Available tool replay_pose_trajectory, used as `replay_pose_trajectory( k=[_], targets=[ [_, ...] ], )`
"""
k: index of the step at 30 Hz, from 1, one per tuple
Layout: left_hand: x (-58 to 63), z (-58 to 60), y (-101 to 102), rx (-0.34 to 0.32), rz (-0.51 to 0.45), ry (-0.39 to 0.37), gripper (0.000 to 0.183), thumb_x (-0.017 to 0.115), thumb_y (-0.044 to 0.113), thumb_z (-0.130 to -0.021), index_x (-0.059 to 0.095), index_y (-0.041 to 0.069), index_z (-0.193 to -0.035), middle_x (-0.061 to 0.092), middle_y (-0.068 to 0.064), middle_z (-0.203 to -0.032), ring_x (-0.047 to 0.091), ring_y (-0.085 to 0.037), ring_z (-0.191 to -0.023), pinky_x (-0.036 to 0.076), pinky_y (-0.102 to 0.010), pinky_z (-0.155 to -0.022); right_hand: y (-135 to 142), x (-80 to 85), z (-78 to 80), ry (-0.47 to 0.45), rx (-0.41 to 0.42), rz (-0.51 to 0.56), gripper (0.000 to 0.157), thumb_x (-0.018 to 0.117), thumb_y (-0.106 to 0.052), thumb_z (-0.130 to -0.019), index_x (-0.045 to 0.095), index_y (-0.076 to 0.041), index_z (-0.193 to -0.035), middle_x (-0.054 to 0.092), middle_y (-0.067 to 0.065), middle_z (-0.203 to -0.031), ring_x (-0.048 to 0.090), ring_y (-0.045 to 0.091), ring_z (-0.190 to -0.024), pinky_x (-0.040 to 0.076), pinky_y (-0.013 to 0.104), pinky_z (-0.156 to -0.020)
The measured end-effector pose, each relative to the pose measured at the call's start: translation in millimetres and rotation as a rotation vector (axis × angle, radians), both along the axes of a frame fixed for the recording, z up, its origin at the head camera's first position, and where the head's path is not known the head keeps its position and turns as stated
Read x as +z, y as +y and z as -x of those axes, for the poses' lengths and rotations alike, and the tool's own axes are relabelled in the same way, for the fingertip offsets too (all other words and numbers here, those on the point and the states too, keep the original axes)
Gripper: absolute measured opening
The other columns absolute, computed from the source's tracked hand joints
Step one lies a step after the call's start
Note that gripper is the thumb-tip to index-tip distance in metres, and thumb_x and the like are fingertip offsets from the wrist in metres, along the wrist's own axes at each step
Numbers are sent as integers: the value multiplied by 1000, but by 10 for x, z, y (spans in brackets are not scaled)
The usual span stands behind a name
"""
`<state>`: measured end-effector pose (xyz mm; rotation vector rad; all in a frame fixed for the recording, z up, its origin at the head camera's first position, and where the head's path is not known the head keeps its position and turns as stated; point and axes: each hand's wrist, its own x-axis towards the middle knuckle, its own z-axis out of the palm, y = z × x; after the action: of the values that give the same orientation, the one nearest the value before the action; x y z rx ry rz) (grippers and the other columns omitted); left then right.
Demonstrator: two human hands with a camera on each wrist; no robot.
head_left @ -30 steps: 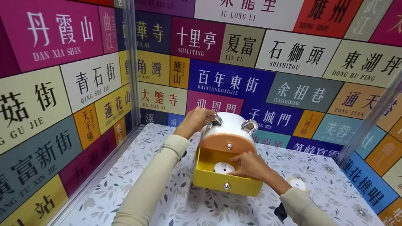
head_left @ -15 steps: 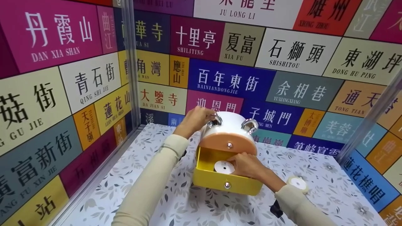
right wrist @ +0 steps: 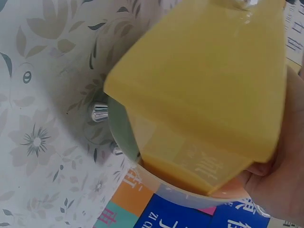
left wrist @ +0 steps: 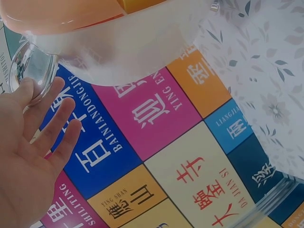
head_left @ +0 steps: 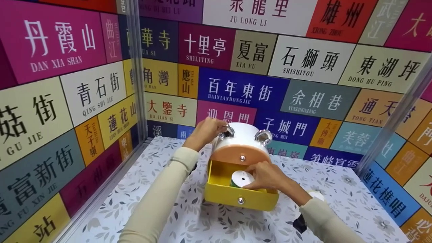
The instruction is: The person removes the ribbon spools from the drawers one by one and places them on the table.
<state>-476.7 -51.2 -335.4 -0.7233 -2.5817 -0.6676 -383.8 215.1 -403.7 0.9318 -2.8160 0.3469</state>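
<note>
A small cabinet with a white rounded top, an orange upper drawer front and silver ring-like ears stands on the table. Its yellow drawer is pulled out. My left hand pinches the cabinet's left ear between thumb and forefinger; the other fingers are spread. Inside the drawer is a white-faced spool with a green side and a small centre hole. My right hand reaches over the drawer's right side and grips the spool by its right edge. In the right wrist view, the drawer hides the spool and most fingers.
A pale roll, perhaps tape, lies right of the cabinet, partly behind the right sleeve. The table has a leaf-patterned cover. Panels with place names stand behind and at both sides.
The right hand's fingers have settled on the spool, which now sits slightly higher or tilted, showing its green side. The left hand stays on the ear. The head view has shifted a little.
</note>
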Motion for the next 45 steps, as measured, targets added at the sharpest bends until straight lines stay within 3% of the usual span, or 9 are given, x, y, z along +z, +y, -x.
replay_pose_trajectory(
  k=[7, 14, 20, 25, 35, 45],
  targets=[
    [-1, 10, 24, -13, -14, -21, 24, 68, 30, -102, 78, 29, -124, 77, 5, -117, 70, -12, -106, 57, -30, -95, 184, 234, -77, -51, -61, 21, 62, 87, -74, -64, 75, -25, -100, 45, -10, -64, 44, 8, -60, 31, 24, -56],
    [4, 3, -10, -21, -36, -23, 23, 68, 30, -102, 78, 30, -123, 77, 6, -116, 71, -12, -103, 58, -30, -92, 410, 488, -181, -26, -98, 25, 74, 86, -75, -65, 77, -25, -119, 44, -9, -62, 41, 9, -58, 31, 24, -56],
    [12, 4, -2, -21, -38, -34, 21, 69, 30, -102, 79, 31, -121, 77, 7, -113, 70, -11, -100, 57, -28, -90, 809, 640, -270, -60, -194, 53, 85, 87, -72, -65, 72, -23, -133, 50, -7, -66, 42, 11, -58, 32, 22, -51],
    [10, 1, 1, -10, -21, -27, 21, 69, 29, -102, 79, 30, -119, 78, 6, -113, 70, -11, -100, 57, -29, -91, 1208, 666, -331, -96, -305, 84, 90, 87, -70, -67, 69, -18, -138, 48, -2, -66, 41, 14, -54, 32, 23, -48],
    [-6, 5, -34, 0, -41, -26, 21, 68, 29, -102, 79, 29, -121, 77, 5, -115, 71, -13, -101, 58, -31, -91, 1985, 432, -274, -132, -461, 123, 94, 89, -64, -70, 66, -3, -137, 40, -3, -63, 37, 14, -51, 29, 24, -46],
    [-9, -10, -4, -4, -62, -53, 23, 68, 31, -102, 77, 32, -123, 76, 7, -119, 70, -13, -108, 57, -31, -94, 2511, -120, -341, -244, -560, 85, 96, 87, -65, -72, 65, 4, -135, 55, 2, -69, 46, 16, -59, 36, 28, -49]
  ],
)
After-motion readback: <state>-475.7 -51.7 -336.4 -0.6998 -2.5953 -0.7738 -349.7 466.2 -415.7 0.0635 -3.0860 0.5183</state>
